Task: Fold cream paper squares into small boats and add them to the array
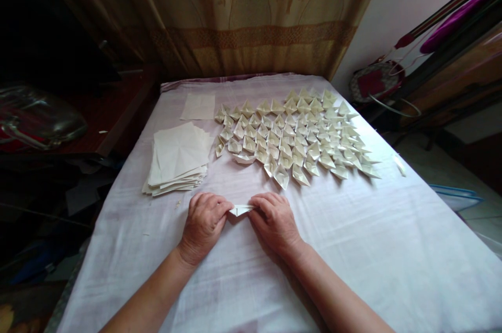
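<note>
Between my two hands is a small piece of folded white paper, narrow and pointed along its lower edge. My left hand pinches its left end between thumb and fingers. At the other end, my right hand grips the paper the same way. Both hands rest close to the cloth-covered table. Beyond them stand many folded paper boats in packed rows. A stack of creased white paper squares lies ahead and to the left of my left hand.
One single paper square lies behind the stack. A white cloth covers the table. A patterned curtain hangs at the far edge. On the left is a dark red desk with a clear plastic bag. A small white strip lies at right.
</note>
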{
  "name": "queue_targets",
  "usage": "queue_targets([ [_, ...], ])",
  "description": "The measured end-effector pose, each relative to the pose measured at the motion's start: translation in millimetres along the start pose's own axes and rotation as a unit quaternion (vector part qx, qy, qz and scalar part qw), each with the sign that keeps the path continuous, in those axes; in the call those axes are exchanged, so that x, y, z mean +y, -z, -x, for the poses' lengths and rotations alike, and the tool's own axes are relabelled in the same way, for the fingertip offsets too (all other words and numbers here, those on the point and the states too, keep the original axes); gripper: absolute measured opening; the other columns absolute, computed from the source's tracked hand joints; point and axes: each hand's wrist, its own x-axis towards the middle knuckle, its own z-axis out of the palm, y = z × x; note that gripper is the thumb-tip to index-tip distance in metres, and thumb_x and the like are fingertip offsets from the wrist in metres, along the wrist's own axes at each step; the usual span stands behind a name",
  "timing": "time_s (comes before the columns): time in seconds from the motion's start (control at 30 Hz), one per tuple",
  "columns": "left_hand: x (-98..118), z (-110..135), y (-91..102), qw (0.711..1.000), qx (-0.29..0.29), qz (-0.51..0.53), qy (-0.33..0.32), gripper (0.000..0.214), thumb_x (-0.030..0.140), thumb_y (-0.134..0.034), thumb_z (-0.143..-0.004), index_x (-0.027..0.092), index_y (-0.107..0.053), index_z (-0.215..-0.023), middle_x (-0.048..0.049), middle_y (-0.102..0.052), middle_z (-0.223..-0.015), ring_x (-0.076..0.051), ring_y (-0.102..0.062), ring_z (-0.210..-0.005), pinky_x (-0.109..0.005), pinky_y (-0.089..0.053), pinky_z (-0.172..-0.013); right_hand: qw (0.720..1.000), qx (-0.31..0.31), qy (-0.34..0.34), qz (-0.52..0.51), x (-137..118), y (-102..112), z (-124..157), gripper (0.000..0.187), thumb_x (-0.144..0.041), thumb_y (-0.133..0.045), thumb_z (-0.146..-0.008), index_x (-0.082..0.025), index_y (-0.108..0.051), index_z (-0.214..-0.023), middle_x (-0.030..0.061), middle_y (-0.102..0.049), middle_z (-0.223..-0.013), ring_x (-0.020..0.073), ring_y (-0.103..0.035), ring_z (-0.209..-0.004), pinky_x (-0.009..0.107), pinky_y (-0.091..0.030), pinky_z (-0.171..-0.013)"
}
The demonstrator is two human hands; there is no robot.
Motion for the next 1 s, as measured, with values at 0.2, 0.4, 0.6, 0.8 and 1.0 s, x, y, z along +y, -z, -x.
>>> queue_targets([
  [0.2, -2, -1, 0.0, 0.999, -0.045, -0.016, -0.006, 0.022, 0.008, -0.056, -0.085, 0.025, -0.067, -0.095, -0.0016, -0.071, -0.09, -0.022, -0.061, -0.089, -0.04, -0.041, -0.092, 0.999, 0.029, -0.021, -0.007, -1, 5, 6, 0.016, -0.019, -0.058, -0.086, -0.021, -0.062, -0.101, 0.0081, -0.07, -0.104, 0.0243, -0.062, -0.097, 0.038, -0.045, -0.086],
  [0.4, -1, 1, 1.8, 0.997, -0.076, 0.001, 0.003, 0.026, 0.007, -0.057, -0.083, 0.024, -0.067, -0.101, -0.0021, -0.069, -0.092, -0.022, -0.06, -0.091, -0.041, -0.039, -0.093, 0.999, 0.039, 0.013, 0.016, 1, 10, 21, 0.014, -0.017, -0.058, -0.09, -0.023, -0.069, -0.097, 0.0076, -0.068, -0.114, 0.0235, -0.06, -0.105, 0.04, -0.044, -0.092],
  [0.6, -1, 2, 13.3, 0.991, -0.13, 0.036, -0.003, 0.029, 0.025, -0.067, -0.084, 0.024, -0.066, -0.113, -0.0031, -0.067, -0.102, -0.023, -0.057, -0.099, -0.043, -0.035, -0.1, 0.999, 0.019, 0.021, 0.02, 0, 7, 20, 0.019, -0.019, -0.056, -0.093, -0.025, -0.072, -0.102, 0.0075, -0.067, -0.116, 0.0236, -0.058, -0.106, 0.04, -0.043, -0.09],
  [0.8, 4, -5, 12.1, 0.989, -0.146, 0.036, 0.003, 0.025, 0.04, -0.071, -0.084, 0.021, -0.066, -0.1, -0.0046, -0.066, -0.103, -0.025, -0.056, -0.1, -0.045, -0.035, -0.099, 0.996, -0.031, 0.041, 0.067, -6, 12, 18, 0.021, -0.019, -0.057, -0.092, -0.027, -0.072, -0.105, 0.0078, -0.065, -0.119, 0.0257, -0.055, -0.11, 0.04, -0.041, -0.089],
  [1.0, 17, -9, -11.1, 0.991, -0.123, 0.044, 0.006, 0.011, 0.021, -0.065, -0.09, 0.021, -0.065, -0.1, -0.0031, -0.068, -0.096, -0.022, -0.058, -0.093, -0.037, -0.042, -0.087, 0.994, -0.046, 0.051, 0.083, -6, 13, 20, 0.024, -0.022, -0.057, -0.093, -0.028, -0.07, -0.112, 0.0094, -0.063, -0.126, 0.0274, -0.054, -0.115, 0.042, -0.04, -0.091],
])
